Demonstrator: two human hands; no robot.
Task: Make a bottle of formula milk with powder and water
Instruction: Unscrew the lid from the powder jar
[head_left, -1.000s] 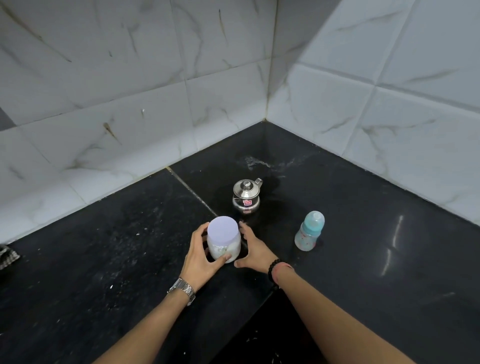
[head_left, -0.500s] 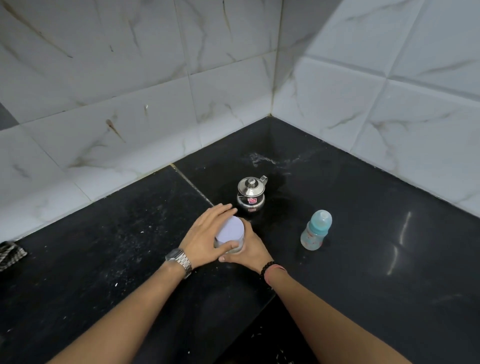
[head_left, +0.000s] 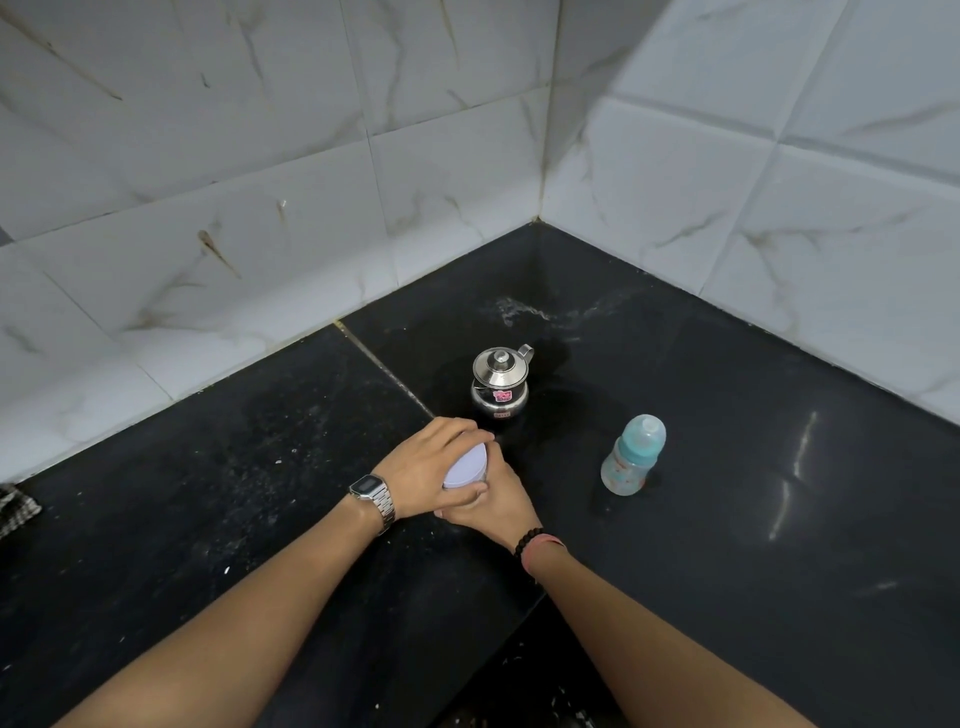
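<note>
1. The left hand (head_left: 423, 467) curls over the powder jar's lid (head_left: 466, 466); twist it squarely.
2. The right hand (head_left: 493, 501) grips the jar on the desk (head_left: 208, 493); brace firmly.
3. The baby bottle (head_left: 631, 457) stands well apart, right.

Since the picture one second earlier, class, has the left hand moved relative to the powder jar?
Yes. The left hand moved from the side of the powder jar up over its lid, fingers now reaching toward the steel pot behind it.
</note>
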